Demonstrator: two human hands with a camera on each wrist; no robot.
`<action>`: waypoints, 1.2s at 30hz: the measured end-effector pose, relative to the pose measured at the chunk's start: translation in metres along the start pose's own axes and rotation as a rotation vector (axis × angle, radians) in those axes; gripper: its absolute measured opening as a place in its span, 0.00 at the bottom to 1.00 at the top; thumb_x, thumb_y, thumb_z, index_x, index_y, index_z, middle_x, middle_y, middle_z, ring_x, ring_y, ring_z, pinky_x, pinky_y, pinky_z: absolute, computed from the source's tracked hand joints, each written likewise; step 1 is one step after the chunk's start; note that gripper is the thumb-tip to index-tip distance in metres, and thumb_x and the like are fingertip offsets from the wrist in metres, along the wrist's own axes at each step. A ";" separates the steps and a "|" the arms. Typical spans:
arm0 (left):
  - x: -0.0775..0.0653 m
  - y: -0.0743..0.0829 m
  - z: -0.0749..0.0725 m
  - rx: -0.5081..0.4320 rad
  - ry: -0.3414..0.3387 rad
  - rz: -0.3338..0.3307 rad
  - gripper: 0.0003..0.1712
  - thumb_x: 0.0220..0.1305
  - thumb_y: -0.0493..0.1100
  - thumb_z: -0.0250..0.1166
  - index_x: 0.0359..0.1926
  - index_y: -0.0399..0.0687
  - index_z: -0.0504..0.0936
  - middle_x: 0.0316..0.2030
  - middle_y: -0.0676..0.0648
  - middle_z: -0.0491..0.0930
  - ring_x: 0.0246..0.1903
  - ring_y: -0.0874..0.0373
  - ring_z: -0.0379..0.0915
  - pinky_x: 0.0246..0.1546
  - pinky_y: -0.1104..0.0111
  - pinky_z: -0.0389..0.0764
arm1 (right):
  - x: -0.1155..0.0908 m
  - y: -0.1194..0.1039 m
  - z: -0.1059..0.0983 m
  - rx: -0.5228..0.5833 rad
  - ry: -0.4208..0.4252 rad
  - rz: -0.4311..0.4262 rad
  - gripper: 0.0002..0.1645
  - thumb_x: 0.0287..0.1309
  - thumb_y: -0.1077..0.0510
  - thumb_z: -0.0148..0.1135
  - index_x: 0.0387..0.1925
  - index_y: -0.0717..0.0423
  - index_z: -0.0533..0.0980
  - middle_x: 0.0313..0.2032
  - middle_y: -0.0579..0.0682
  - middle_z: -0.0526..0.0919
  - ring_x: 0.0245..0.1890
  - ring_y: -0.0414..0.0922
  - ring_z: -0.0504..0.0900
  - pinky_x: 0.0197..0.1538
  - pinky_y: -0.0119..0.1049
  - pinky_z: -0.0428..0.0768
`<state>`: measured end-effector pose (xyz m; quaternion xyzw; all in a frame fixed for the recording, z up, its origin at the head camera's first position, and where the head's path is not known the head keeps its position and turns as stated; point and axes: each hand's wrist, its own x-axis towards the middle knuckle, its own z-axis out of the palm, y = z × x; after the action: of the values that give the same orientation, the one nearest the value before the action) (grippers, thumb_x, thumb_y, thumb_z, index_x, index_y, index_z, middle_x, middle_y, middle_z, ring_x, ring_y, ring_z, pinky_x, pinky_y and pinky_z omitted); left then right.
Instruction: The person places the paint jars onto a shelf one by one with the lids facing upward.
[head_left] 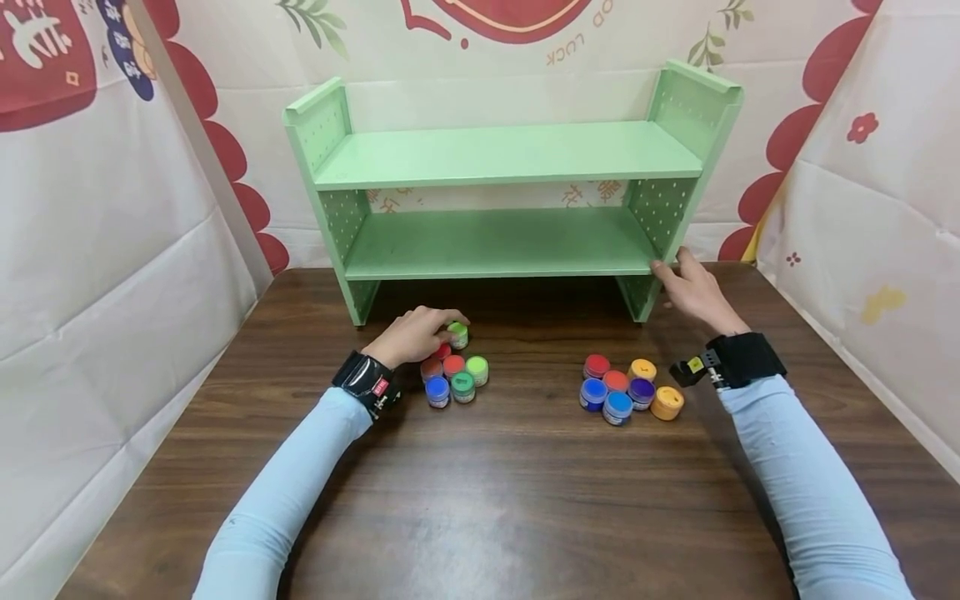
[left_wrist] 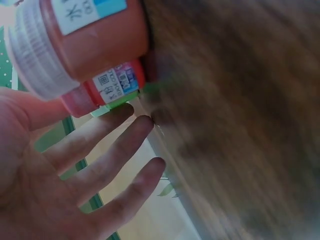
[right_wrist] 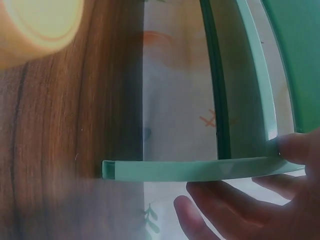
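Note:
My left hand [head_left: 416,335] reaches over the left group of small paint jars, thumb and a finger about a lime-green jar [head_left: 458,336] at its back. Straighter fingers [left_wrist: 117,155] spread beside that jar in the left wrist view, where a brown-orange jar [left_wrist: 100,37] and a red jar [left_wrist: 117,85] stand nearer the camera. My right hand [head_left: 697,293] grips the right side panel of a light green two-tier shelf [head_left: 495,242]. In the right wrist view, the thumb lies inside the panel [right_wrist: 170,170] and the other fingers outside it.
Blue [head_left: 437,392], dark green [head_left: 462,387] and lime [head_left: 477,370] jars stand by my left hand. Another cluster, with a purple jar [head_left: 641,393] and a yellow-orange jar [head_left: 667,403], stands to the right on the brown wooden table [head_left: 480,500]. Printed cloth [head_left: 112,292] surrounds the table.

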<state>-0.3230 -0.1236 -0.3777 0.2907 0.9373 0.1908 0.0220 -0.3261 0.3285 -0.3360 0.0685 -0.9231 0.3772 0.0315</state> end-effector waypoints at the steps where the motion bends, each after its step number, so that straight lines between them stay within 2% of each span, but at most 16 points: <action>1: 0.000 0.000 0.000 0.002 0.000 -0.007 0.19 0.76 0.42 0.61 0.64 0.55 0.81 0.56 0.49 0.84 0.43 0.54 0.75 0.43 0.59 0.76 | 0.000 0.000 0.000 0.003 0.005 -0.002 0.44 0.79 0.36 0.33 0.79 0.62 0.46 0.68 0.76 0.65 0.58 0.67 0.75 0.35 0.25 0.78; 4: 0.000 0.002 0.000 0.003 0.002 -0.020 0.19 0.75 0.42 0.61 0.64 0.54 0.80 0.55 0.48 0.84 0.43 0.53 0.75 0.43 0.58 0.76 | -0.001 -0.001 0.000 0.022 0.014 0.000 0.44 0.79 0.36 0.34 0.79 0.62 0.46 0.68 0.77 0.65 0.59 0.68 0.74 0.35 0.26 0.79; 8: 0.000 0.003 -0.001 0.016 0.011 -0.013 0.19 0.76 0.40 0.59 0.64 0.52 0.80 0.57 0.48 0.84 0.48 0.53 0.77 0.49 0.55 0.79 | -0.001 0.000 0.001 0.022 0.026 0.010 0.48 0.77 0.32 0.34 0.81 0.61 0.44 0.68 0.78 0.66 0.59 0.68 0.76 0.34 0.27 0.79; 12: -0.001 0.003 -0.004 0.047 0.032 -0.024 0.18 0.76 0.41 0.59 0.64 0.50 0.80 0.57 0.47 0.84 0.51 0.53 0.80 0.53 0.52 0.81 | 0.002 0.003 0.002 -0.005 0.038 0.003 0.48 0.77 0.31 0.34 0.79 0.62 0.47 0.64 0.76 0.70 0.51 0.66 0.81 0.34 0.29 0.80; 17: -0.001 0.005 -0.010 0.080 0.069 0.008 0.18 0.76 0.43 0.60 0.64 0.51 0.81 0.55 0.49 0.85 0.47 0.56 0.80 0.47 0.57 0.81 | 0.008 0.006 0.004 0.005 0.029 0.001 0.49 0.77 0.32 0.34 0.81 0.62 0.45 0.64 0.77 0.70 0.51 0.68 0.81 0.32 0.30 0.81; 22: -0.003 0.011 -0.016 0.092 0.126 0.058 0.19 0.75 0.44 0.61 0.64 0.52 0.81 0.53 0.50 0.86 0.34 0.57 0.76 0.31 0.64 0.73 | 0.011 0.003 0.004 0.025 0.009 0.014 0.50 0.77 0.31 0.33 0.82 0.61 0.41 0.64 0.77 0.68 0.54 0.71 0.78 0.32 0.34 0.83; 24: -0.005 0.014 -0.018 0.093 0.159 0.069 0.19 0.75 0.45 0.62 0.64 0.54 0.81 0.51 0.50 0.86 0.32 0.58 0.76 0.28 0.66 0.70 | 0.011 0.001 0.005 0.028 0.001 0.016 0.49 0.77 0.31 0.33 0.82 0.58 0.41 0.65 0.77 0.68 0.55 0.71 0.78 0.32 0.37 0.85; 29: -0.008 0.024 -0.025 0.105 0.246 0.114 0.19 0.75 0.51 0.62 0.63 0.56 0.82 0.46 0.52 0.87 0.32 0.62 0.78 0.26 0.68 0.71 | 0.011 -0.002 0.005 0.050 -0.035 0.033 0.48 0.77 0.30 0.31 0.83 0.52 0.39 0.68 0.76 0.64 0.56 0.69 0.77 0.34 0.43 0.86; 33: -0.010 0.032 -0.031 0.114 0.309 0.149 0.20 0.75 0.52 0.61 0.63 0.56 0.82 0.48 0.51 0.87 0.25 0.61 0.73 0.24 0.67 0.68 | 0.012 -0.002 0.004 0.053 -0.059 0.058 0.49 0.77 0.30 0.29 0.83 0.57 0.42 0.66 0.76 0.65 0.49 0.63 0.80 0.35 0.41 0.85; 36: -0.011 0.037 -0.035 0.114 0.342 0.164 0.20 0.76 0.52 0.60 0.64 0.56 0.81 0.54 0.49 0.86 0.22 0.60 0.69 0.23 0.67 0.66 | 0.013 -0.002 0.003 0.016 -0.053 0.048 0.49 0.77 0.31 0.29 0.82 0.60 0.45 0.64 0.75 0.68 0.38 0.50 0.83 0.35 0.38 0.82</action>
<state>-0.2996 -0.1138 -0.3321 0.3304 0.9098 0.1854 -0.1696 -0.3392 0.3242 -0.3353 0.0564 -0.9219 0.3833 -0.0025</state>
